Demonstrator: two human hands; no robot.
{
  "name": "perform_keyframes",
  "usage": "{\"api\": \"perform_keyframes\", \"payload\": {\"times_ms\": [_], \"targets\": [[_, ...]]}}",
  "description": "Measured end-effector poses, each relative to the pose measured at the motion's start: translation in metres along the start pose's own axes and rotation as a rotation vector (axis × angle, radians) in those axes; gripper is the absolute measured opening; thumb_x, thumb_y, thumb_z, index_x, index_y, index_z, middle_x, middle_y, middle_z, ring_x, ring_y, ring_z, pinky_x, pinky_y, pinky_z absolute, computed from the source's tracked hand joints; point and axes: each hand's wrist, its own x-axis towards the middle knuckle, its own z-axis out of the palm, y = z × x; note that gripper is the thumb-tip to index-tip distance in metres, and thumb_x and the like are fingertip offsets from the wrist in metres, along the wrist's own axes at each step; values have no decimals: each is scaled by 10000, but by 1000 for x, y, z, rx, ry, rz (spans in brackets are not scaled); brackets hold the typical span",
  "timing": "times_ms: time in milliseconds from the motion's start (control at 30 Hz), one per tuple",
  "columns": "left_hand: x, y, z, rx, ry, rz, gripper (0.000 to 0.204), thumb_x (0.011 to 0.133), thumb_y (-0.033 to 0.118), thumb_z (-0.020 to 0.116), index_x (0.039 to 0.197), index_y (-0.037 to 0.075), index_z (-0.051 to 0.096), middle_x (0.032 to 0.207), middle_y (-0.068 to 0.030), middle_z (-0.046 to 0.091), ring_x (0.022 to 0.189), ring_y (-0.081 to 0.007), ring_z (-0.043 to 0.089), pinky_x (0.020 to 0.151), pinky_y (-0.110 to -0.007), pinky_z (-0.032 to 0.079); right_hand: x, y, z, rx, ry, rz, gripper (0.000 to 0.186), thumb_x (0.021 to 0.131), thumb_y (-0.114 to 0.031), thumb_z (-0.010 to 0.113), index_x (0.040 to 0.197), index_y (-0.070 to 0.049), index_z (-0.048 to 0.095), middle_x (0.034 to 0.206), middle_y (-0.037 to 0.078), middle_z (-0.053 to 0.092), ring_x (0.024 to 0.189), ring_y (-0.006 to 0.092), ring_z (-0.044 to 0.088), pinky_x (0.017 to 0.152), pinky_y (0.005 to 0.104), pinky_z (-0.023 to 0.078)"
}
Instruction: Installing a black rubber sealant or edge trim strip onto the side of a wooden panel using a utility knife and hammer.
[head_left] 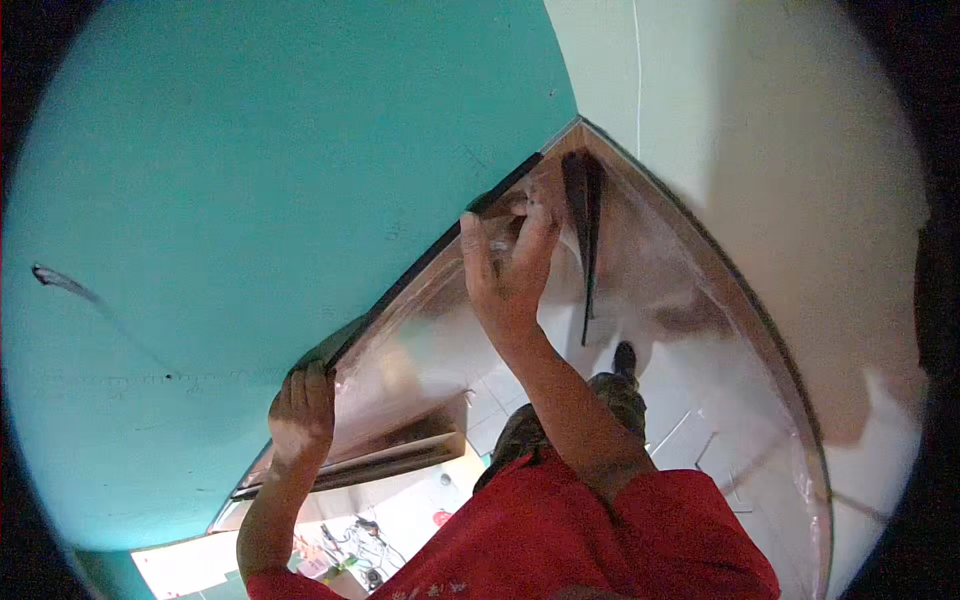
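- Left hand [303, 405], farther from the corner [580, 122]: fingers curled at the black strip [418, 269]; clamped or merely pressing, cannot tell.
- Right hand [508, 232], nearer the corner: thumb and fingers apart.
- Strip lines the teal wall [300, 150], seemingly mostly placed; its corner end looks unfinished.

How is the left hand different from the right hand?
The left hand has its fingers bunched together; the right hand has its thumb spread apart. The right hand is nearer the wall corner, the left hand farther away. Both are bare and at the black strip.
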Motion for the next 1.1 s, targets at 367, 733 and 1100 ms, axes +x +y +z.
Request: {"api": "perform_keyframes", "payload": {"times_ms": [367, 733, 1100], "targets": [[5, -1, 5, 197, 10, 120, 110, 844, 180, 598, 863, 107, 518, 678, -19, 504, 582, -165, 584, 443, -295, 468, -70, -68, 11, 103, -303, 173, 359, 912, -276, 624, 737, 33, 573, 619, 204, 533, 542, 290, 527, 544, 414, 411], [6, -10, 29, 229, 205, 270, 194, 841, 214, 595, 738, 139, 448, 568, 0, 505, 488, -147, 576, 406, -303, 466, -84, -60, 30, 467, -162, 425, 347, 905, -207, 624, 672, 31, 530, 571, 52, 466, 543, 125, 418, 512, 353, 363], [17, -5, 31, 238, 67, 267, 223, 884, 259, 602, 754, 138, 466, 558, -2, 548, 458, -151, 591, 384, -302, 468, -76, -56, 28, 463, -106, 442, 351, 895, -192, 638, 626, 15, 551, 549, 22, 481, 525, 111, 443, 487, 323, 355]]}}
